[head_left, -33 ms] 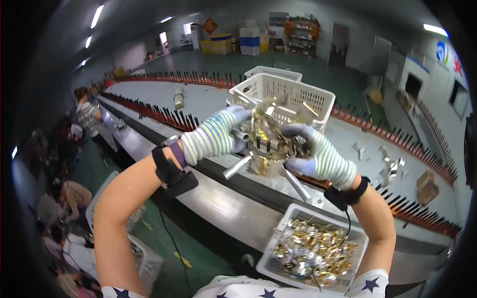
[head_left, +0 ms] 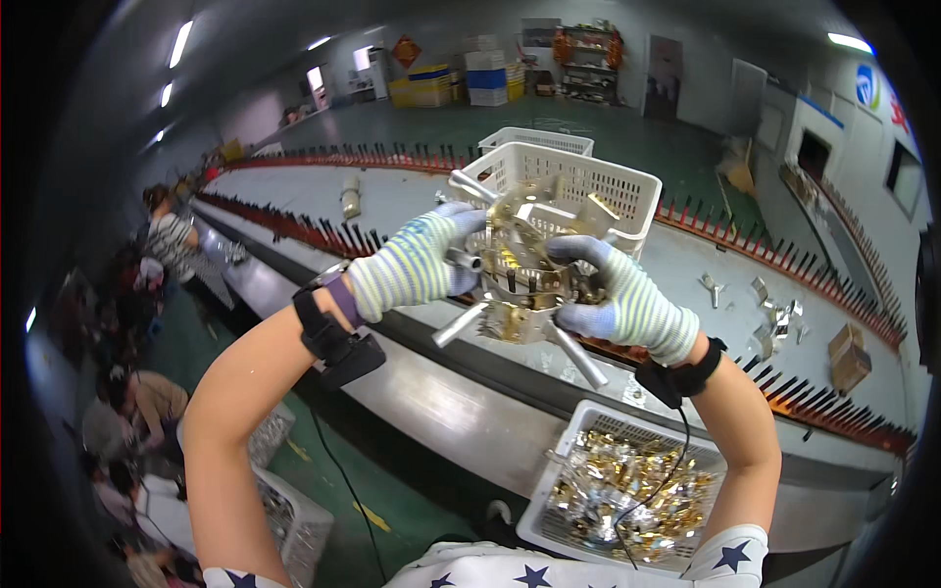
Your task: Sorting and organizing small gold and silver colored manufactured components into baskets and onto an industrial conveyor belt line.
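Observation:
In front of me is a round, shiny gold-and-silver metal assembly [head_left: 518, 318] with several silver tubes sticking out around it. My left hand [head_left: 417, 260], in a striped knit glove, is closed at its left side, beside a short tube end [head_left: 463, 259]. On the opposite side my right hand [head_left: 627, 299], gloved alike, curls its fingers and thumb around the assembly's edge. A small metal part shows between them, but where they touch is partly hidden. Right behind the assembly stands a white slotted plastic basket [head_left: 588, 181].
A second basket [head_left: 622, 421], filled with gold and silver metal pieces, sits below my right forearm. Black-tipped red pegs [head_left: 823, 416] line the grey table. Loose metal parts [head_left: 779, 323] and a small cardboard box [head_left: 849, 358] lie at right. Other people [head_left: 176, 235] are at left.
My right hand's fingers and thumb have spread a little and shifted slightly left. The assembly looks sharper and sits nearly in the same place.

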The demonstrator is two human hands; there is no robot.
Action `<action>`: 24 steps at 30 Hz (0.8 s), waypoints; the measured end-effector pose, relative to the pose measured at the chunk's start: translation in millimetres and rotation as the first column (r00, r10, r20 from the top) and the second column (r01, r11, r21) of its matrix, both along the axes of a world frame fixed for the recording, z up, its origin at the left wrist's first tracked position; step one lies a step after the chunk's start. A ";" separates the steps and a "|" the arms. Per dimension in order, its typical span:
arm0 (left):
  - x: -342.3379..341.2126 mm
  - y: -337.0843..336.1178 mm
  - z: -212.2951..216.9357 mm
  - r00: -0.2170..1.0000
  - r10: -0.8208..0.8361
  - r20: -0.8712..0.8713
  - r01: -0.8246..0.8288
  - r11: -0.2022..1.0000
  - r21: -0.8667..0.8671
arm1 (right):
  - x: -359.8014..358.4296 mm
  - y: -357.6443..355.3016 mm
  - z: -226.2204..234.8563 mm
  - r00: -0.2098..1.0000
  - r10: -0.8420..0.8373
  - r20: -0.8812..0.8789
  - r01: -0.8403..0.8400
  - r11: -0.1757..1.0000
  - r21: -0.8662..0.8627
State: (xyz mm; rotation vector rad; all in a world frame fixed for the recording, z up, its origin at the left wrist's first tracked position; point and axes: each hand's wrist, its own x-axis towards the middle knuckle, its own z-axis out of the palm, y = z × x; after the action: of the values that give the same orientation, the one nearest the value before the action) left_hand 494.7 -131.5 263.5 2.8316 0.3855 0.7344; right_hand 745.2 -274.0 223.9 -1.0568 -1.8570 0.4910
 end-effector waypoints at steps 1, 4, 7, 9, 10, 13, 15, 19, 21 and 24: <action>-2.0 17.7 4.1 1.000 -0.012 0.015 0.011 0.998 0.069 | -4.8 16.2 2.6 0.998 0.006 -0.058 -0.007 1.000 -0.010; 5.6 70.9 24.7 0.996 -0.085 0.009 0.084 0.961 -0.262 | -8.0 59.3 16.0 0.989 0.000 -0.145 -0.003 1.000 -0.020; 35.1 125.7 25.1 0.980 -0.187 0.064 0.192 0.977 -0.093 | 10.6 92.5 24.9 0.984 -0.114 -0.138 0.110 0.993 -0.039; 61.7 157.0 33.9 0.960 -0.273 0.066 0.278 0.956 -0.097 | 22.7 104.8 39.4 0.971 -0.235 -0.041 0.234 0.972 -0.020; 73.7 172.6 34.7 0.947 -0.316 0.061 0.321 0.941 -0.106 | 28.3 113.3 44.1 0.958 -0.283 -0.047 0.282 0.959 -0.033; 117.3 223.5 30.9 0.920 -0.378 0.105 0.392 0.892 -0.226 | 44.8 138.6 56.1 0.903 -0.429 -0.021 0.425 0.899 -0.105; 138.5 250.1 27.9 0.925 -0.362 0.114 0.378 0.905 -0.196 | 57.5 160.0 61.6 0.891 -0.453 -0.022 0.449 0.888 -0.100; 193.4 336.7 12.8 0.864 -0.488 0.128 0.493 0.762 -0.419 | 77.6 226.1 72.4 0.881 -0.461 -0.103 0.422 0.867 -0.264; 217.8 396.1 -18.1 0.931 -0.348 0.113 0.347 0.937 0.028 | 114.0 286.7 38.3 0.856 -0.513 0.069 0.516 0.838 -0.175; 211.0 417.6 -66.9 0.986 -0.107 -0.129 0.113 0.993 0.039 | 134.0 328.8 -5.8 0.857 -0.512 0.058 0.494 0.785 -0.375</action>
State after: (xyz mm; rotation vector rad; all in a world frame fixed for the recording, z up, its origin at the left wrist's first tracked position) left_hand 705.7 286.0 196.6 2.9246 0.2309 0.5500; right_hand 879.3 54.9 218.1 -1.7256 -1.3750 0.5540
